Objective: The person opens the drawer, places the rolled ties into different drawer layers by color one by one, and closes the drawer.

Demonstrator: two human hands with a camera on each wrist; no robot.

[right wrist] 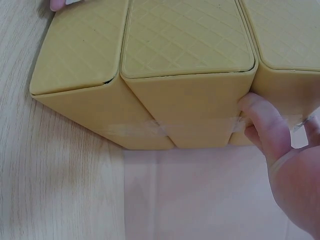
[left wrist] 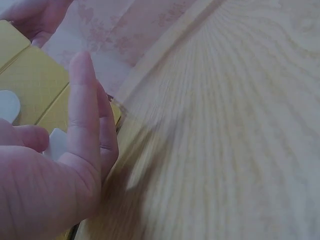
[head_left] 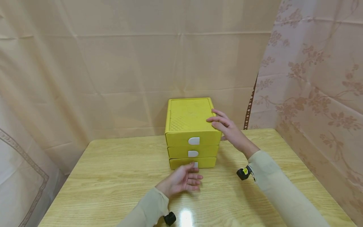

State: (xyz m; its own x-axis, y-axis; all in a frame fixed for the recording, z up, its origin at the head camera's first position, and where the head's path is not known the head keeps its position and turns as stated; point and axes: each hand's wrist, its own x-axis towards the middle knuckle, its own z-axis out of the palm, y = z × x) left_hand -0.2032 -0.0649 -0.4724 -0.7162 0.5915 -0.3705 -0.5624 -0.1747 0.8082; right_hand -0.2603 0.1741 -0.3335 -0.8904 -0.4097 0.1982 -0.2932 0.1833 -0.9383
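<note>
A yellow three-drawer cabinet [head_left: 193,115] with white tabs stands on the table, its drawers closed. Over its upper right edge rests my right hand [head_left: 229,130], fingertips on the top. In the right wrist view the thumb [right wrist: 267,120] presses the cabinet's side [right wrist: 195,105] near a strip of clear tape. My left hand [head_left: 181,180] is in front of the bottom drawer [head_left: 208,162], its thumb at the white tab [head_left: 196,165] and partly hiding it. The other fingers are extended loosely, around nothing. The left wrist view shows the index finger [left wrist: 82,110] straight beside the tab [left wrist: 56,144].
The wooden table [head_left: 122,176] extends around the cabinet. Behind it hangs a beige curtain [head_left: 127,69], and a floral pink curtain [head_left: 320,78] hangs on the right. A white cloth [head_left: 20,176] hangs beyond the table's left edge.
</note>
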